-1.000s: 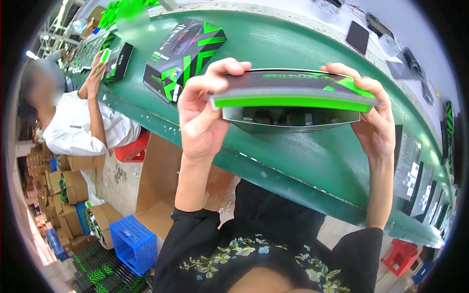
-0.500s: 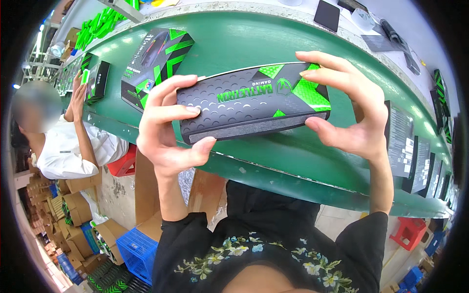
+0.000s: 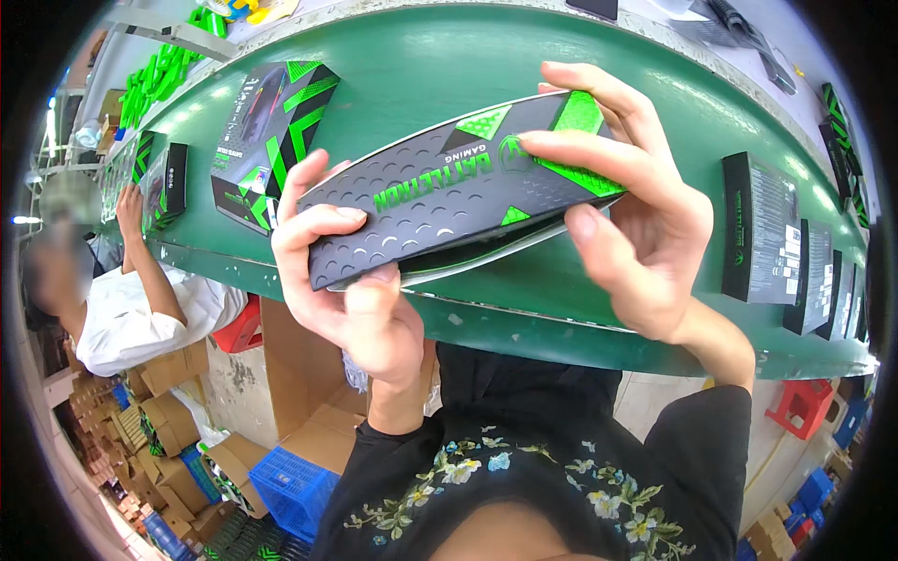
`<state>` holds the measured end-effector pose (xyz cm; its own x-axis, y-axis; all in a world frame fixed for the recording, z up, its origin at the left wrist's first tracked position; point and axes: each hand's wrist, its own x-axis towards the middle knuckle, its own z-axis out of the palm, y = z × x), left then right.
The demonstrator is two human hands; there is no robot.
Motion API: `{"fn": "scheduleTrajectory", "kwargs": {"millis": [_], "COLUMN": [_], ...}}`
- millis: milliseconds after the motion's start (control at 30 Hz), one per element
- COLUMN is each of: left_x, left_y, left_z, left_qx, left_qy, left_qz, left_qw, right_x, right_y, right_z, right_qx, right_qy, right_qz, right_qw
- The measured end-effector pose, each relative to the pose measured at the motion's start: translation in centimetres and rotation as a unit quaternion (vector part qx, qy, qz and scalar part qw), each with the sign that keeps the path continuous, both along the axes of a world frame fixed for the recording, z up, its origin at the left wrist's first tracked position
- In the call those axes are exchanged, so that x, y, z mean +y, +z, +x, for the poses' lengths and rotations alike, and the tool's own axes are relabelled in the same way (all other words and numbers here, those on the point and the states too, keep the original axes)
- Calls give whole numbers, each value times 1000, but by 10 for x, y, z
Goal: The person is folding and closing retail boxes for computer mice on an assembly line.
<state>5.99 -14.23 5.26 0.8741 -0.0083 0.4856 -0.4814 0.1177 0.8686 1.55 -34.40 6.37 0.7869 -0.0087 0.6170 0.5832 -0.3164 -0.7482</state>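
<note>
Green conveyor belt carries boxes; both hands grip black sleeve.

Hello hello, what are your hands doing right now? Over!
Left hand and right hand both grip the black-and-green box, held above the green belt. Another box lies behind it. Nothing blocking.

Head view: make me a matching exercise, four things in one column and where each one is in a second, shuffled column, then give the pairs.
Things:
1. dark sleeve
2. tilted box
3. blue crate
4. red stool

Places:
A. on the floor, lower left
B. gripped between the left hand and the right hand
C. below the green belt, at the right
D. lying on the belt, beyond the left hand

Pairs: 1-B, 2-D, 3-A, 4-C
</note>
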Motion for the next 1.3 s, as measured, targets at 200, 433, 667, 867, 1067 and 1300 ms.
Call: {"fn": "scheduleTrajectory", "kwargs": {"millis": [200, 433, 667, 867, 1067, 1300], "left_x": [27, 24, 21, 28, 23, 15], "left_y": [-8, -12, -15, -19, -21, -27], "left_z": [16, 20, 38, 42, 48, 47], "left_qx": [50, 39, -48, -82, -110, -106], "left_qy": [-249, -207, -179, -198, -191, -161], "left_qz": [-209, -158, -96, -41, -43, -101], "left_qw": [945, 965, 978, 976, 974, 976], "right_x": [-15, -10, -9, -14, 1, 5], "right_y": [3, 2, 3, 1, -4, -11], "right_z": [-3, -2, 4, 6, 7, 12], "right_qx": [64, 123, 139, 70, 38, -1], "right_qy": [75, 115, 59, 35, -3, -16], "right_qz": [11, 154, 162, 0, 27, 35], "right_qw": [995, 974, 975, 997, 999, 999]}}
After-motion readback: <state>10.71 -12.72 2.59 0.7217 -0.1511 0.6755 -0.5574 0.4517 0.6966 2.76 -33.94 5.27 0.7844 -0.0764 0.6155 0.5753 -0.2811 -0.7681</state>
